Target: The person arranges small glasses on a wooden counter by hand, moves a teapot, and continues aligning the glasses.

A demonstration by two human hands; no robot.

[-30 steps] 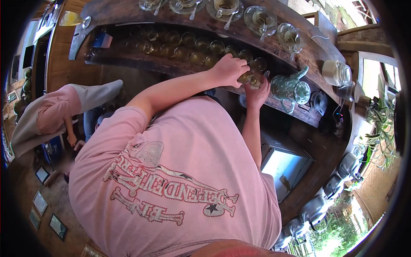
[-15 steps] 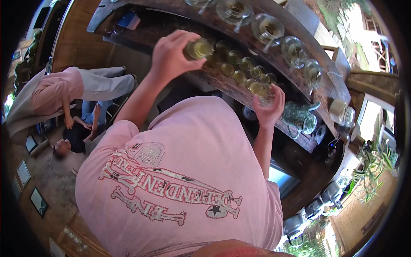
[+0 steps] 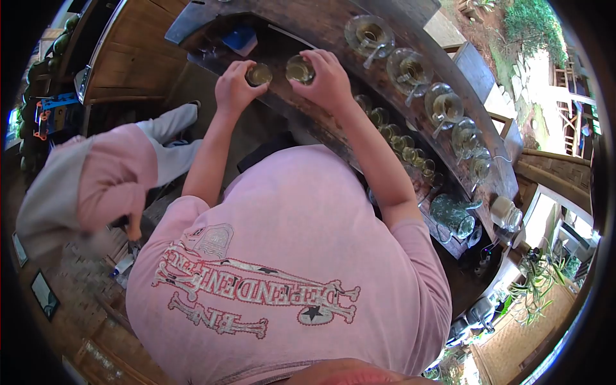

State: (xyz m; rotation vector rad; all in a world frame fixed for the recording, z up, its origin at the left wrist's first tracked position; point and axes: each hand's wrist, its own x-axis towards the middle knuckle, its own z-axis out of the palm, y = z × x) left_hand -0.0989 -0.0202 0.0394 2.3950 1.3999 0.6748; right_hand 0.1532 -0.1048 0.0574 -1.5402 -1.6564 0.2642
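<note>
My left hand [image 3: 235, 91] has its fingers wrapped round a small glass [image 3: 259, 75] that shows pale yellowish liquid. Close beside it, my right hand [image 3: 325, 80] grips a second small glass [image 3: 299, 69] with similar contents. Both glasses are at the left part of the dark wooden counter [image 3: 282, 106]. To the right of my right forearm, several more small glasses [image 3: 402, 142] stand in a double row on the counter, some with yellowish liquid.
Along the raised ledge stand several glass cups on saucers with spoons [image 3: 410, 72]. Farther right are a greenish glass pitcher [image 3: 452, 215] and a jar [image 3: 505, 213]. A blue-and-white box [image 3: 240, 40] lies at the counter's far left. A person [image 3: 115, 173] bends over at the left.
My right hand has moved left from the far end of the glass rows, bringing a glass beside the one in my left hand. The person at the left has bent over.
</note>
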